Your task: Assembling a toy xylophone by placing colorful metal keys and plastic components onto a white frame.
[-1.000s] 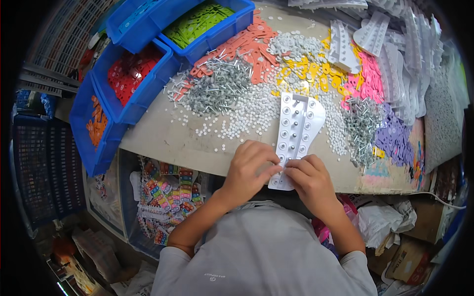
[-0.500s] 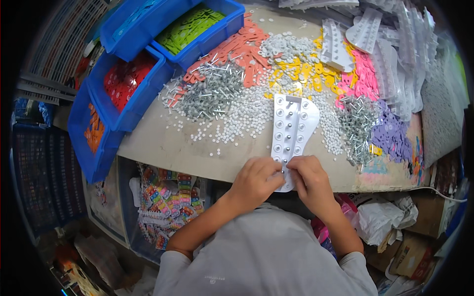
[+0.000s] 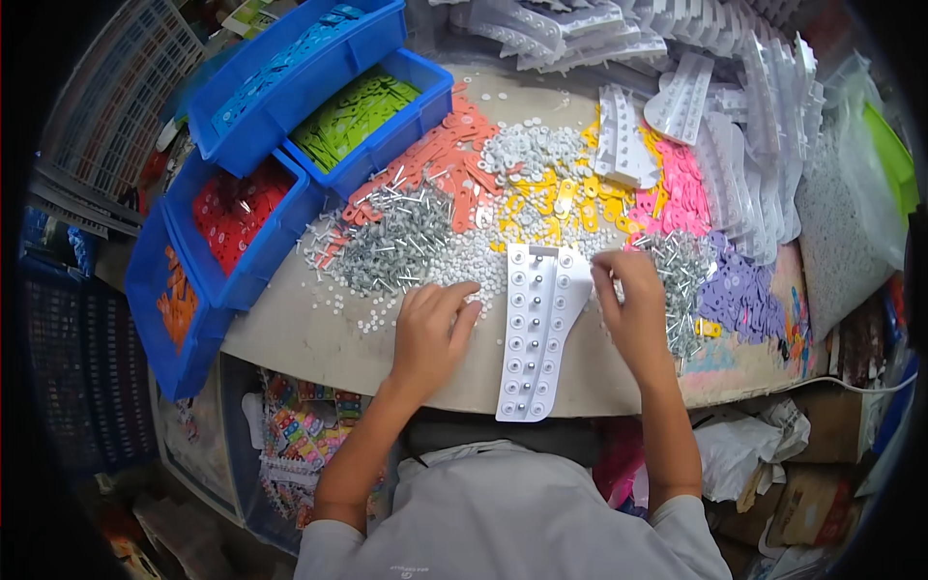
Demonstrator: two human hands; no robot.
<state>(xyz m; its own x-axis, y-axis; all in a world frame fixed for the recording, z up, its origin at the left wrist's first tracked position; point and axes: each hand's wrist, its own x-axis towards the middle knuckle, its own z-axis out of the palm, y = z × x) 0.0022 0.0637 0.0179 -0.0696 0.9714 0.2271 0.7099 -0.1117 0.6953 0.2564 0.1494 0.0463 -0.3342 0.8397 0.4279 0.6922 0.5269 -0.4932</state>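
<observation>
A white plastic plate (image 3: pixel 532 333), wide at one end and tapering along one side, lies at the table's near edge, untouched by either hand. Rows of round pegs line its two sides, and metal pins stand along its middle channel. To its left is my left hand (image 3: pixel 425 338), thumb and forefinger a little apart beside the small white discs (image 3: pixel 474 266). My right hand (image 3: pixel 633 304) is on the right of the plate, with forefinger and thumb tips drawn together. Anything between those tips is too small to make out.
Heaped metal pins (image 3: pixel 396 237) lie left, and more pins (image 3: pixel 677 280) right. Coral, yellow, pink and purple (image 3: pixel 739 300) flat pieces spread behind. Blue bins (image 3: pixel 237 280) of coloured pieces stand left. White moulded plates (image 3: pixel 744 164) are stacked at the back right, beside a clear bag (image 3: pixel 841 213).
Both hands have let go of the plate's near end and moved apart, outward and away from me. The camera view has shifted, and pins now stand along the plate's middle channel.
</observation>
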